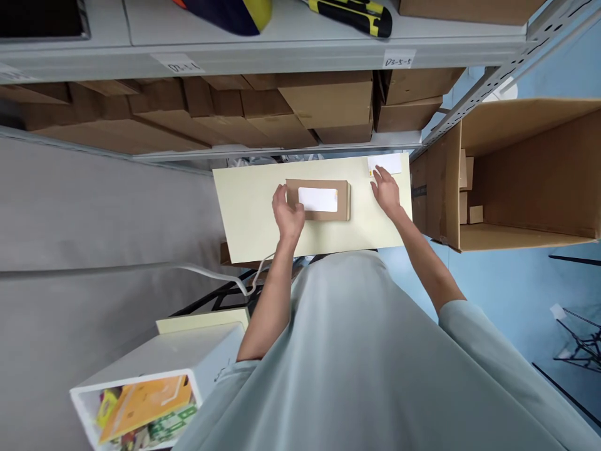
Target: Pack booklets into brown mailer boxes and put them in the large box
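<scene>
A small brown cardboard box (328, 210) with a white label on top lies on a pale yellow table top (248, 207). My left hand (287, 213) grips the box's left end. My right hand (385, 191) rests flat on the table to the right of the box, fingers spread, just below a white paper slip (385, 164) at the table's far right corner.
Grey metal shelves (282, 56) packed with brown cartons stand behind the table. A large open cardboard box (516, 175) with small boxes inside sits at the right on the blue floor. A white bin (154, 376) with colourful packets is at lower left.
</scene>
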A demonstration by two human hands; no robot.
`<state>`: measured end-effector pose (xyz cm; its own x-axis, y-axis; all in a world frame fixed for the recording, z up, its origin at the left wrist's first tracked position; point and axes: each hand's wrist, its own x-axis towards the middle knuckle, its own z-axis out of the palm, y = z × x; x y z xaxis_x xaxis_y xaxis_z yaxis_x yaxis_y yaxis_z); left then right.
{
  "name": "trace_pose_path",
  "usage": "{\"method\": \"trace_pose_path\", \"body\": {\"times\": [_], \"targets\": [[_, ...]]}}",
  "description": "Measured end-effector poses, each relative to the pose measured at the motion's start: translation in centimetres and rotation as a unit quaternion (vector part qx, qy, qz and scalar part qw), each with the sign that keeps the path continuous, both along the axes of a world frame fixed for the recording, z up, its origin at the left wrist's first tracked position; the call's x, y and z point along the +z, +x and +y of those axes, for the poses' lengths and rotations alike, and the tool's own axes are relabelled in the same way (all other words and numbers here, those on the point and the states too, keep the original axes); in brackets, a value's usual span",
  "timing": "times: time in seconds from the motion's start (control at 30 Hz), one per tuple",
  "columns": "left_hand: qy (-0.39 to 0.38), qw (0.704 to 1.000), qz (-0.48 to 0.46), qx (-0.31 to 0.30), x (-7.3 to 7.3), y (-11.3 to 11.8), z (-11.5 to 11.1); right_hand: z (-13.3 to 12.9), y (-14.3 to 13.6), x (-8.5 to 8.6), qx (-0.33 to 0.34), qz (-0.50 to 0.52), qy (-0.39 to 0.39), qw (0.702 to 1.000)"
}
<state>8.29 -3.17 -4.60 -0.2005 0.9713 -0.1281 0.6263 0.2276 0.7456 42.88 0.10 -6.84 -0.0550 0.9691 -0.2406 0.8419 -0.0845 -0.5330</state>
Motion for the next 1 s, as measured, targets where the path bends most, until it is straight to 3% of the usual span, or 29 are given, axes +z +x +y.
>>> {"method": "trace_pose_path", "body": {"times": [0.13, 0.33, 0.5, 0.7, 1.0], "targets": [[0.028, 0.999, -0.008, -0.044, 1.4, 4.3, 0.8, 3.8, 1.6, -1.8, 0.048, 0.005, -0.027, 0.998], [0.016, 0.996, 0.004, -0.085, 2.2, 8.7, -1.2, 3.6, 2.1, -4.0, 0.081, -0.018, -0.066, 0.994], [-0.004, 0.993, 0.015, -0.113, 2.3, 10.5, -2.5, 3.1, 2.3, -5.1, 0.077, -0.02, -0.047, 0.996], [-0.016, 0.991, 0.016, -0.133, 2.6, 12.0, -2.3, 3.4, 2.3, -5.9, 0.099, -0.028, -0.041, 0.994], [-0.013, 0.982, 0.032, -0.184, 3.4, 14.9, -0.5, 3.9, 2.3, -5.1, 0.134, -0.038, -0.032, 0.99]]}}
